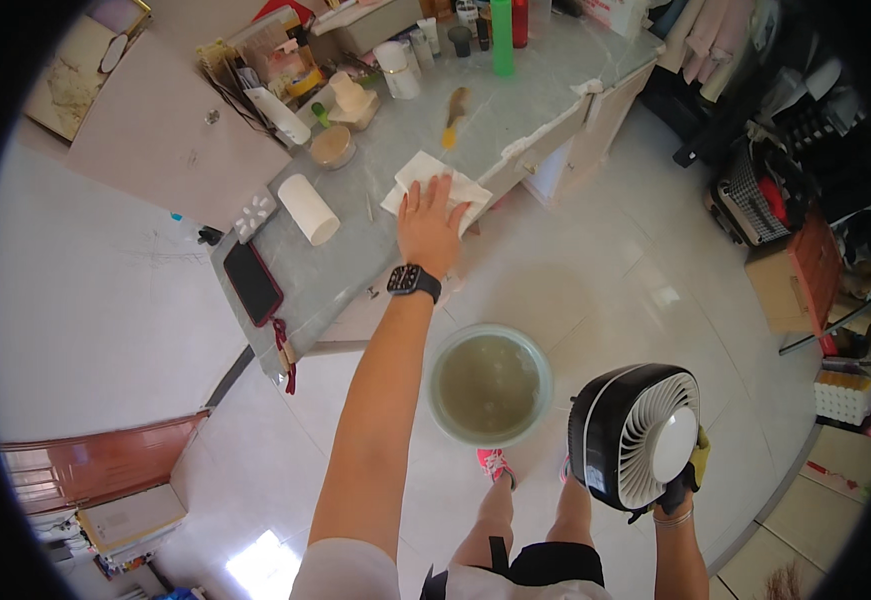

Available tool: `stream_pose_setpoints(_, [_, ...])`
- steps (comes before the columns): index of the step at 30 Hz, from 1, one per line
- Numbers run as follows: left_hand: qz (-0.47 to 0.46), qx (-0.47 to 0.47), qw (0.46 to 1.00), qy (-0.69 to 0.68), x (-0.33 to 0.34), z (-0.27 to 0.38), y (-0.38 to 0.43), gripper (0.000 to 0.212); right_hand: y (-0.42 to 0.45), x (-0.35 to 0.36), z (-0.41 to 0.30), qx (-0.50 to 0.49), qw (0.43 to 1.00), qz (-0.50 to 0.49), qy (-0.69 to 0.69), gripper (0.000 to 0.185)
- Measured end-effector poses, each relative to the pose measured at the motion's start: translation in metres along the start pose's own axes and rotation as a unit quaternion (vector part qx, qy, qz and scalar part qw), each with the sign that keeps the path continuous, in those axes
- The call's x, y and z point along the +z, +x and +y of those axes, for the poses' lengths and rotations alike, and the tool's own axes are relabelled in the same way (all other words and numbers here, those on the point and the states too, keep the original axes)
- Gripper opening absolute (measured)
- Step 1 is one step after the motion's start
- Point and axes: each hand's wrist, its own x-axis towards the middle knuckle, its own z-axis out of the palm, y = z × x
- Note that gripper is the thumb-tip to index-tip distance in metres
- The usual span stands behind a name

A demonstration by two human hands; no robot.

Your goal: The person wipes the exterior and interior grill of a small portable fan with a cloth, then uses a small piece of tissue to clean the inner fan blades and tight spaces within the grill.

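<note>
My left hand (429, 231), bare and with a dark smartwatch (405, 280) on the wrist, lies palm down with fingers spread on a folded white cloth or tissue (422, 165). That white piece rests at the front edge of a grey marble-patterned countertop (364, 259). In my right hand (681, 486), which wears a dark and yellow glove, is a small black fan (593, 442) with a white grille. It is held above the floor, grille facing right; most of the gripping fingers are hidden behind it. Between the hands, on the floor, stands a round basin (491, 440) of murky water.
A hair comb (452, 120), a white cylinder (308, 210), a round powder case (332, 147) and a smartphone (253, 281) with a red strap lie on the counter. Bottles, including a green one (503, 37), line its back. Boxes and a checked bag (762, 195) stand at the right.
</note>
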Motion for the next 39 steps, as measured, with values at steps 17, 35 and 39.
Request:
stream_pose_setpoints(17, [0.072, 0.082, 0.99, -0.094, -0.021, -0.01, -0.052, 0.019, -0.03, -0.052, -0.037, -0.141, 0.983, -0.102, -0.062, 0.059])
stream_pose_setpoints(35, [0.164, -0.622, 0.384, -0.662, -0.155, 0.247, -0.484, 0.033, -0.027, -0.055, -0.029, 0.019, 0.985, -0.118, -0.127, 0.036])
stream_pose_setpoints(39, [0.296, -0.535, 0.609, -0.504, -0.227, 0.302, -0.413, 0.032, -0.03, -0.007, -0.022, 0.118, 0.973, -0.19, -0.055, 0.038])
